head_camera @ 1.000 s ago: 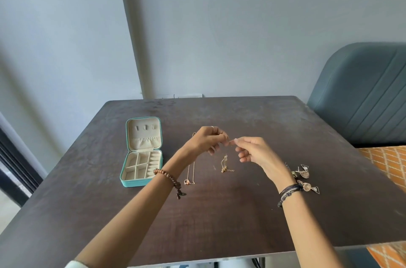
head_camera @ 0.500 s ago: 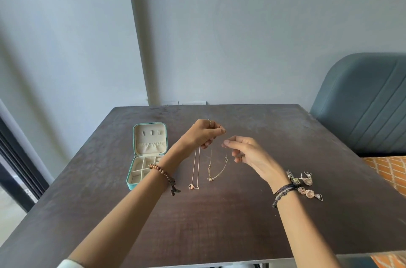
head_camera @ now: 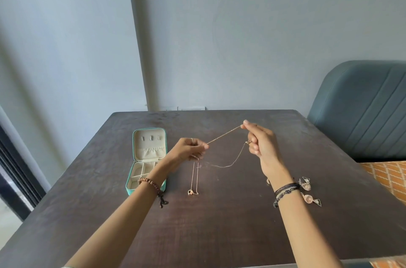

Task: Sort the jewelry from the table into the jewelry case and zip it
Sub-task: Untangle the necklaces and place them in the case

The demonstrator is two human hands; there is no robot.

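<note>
A thin gold chain (head_camera: 224, 135) is stretched taut between my left hand (head_camera: 189, 150) and my right hand (head_camera: 260, 142), both pinching it above the table. Its loose end (head_camera: 232, 163) sags from my right hand down to the tabletop. A second necklace with a small pendant (head_camera: 193, 192) lies straight on the table below my left hand. The teal jewelry case (head_camera: 149, 136) stands open at the left, its lid upright and its cream compartments partly hidden by my left forearm. Several earrings (head_camera: 308, 193) lie beside my right wrist.
The dark wooden table (head_camera: 219, 223) fills the lower view, its far edge against a grey wall. A blue-grey upholstered seat (head_camera: 362, 109) stands to the right of the table. A dark window frame (head_camera: 13, 175) runs along the left.
My hands have drawn apart, the right one rising up and to the right, so the chain that hung slack between them is pulled straight. The view has tilted upward.
</note>
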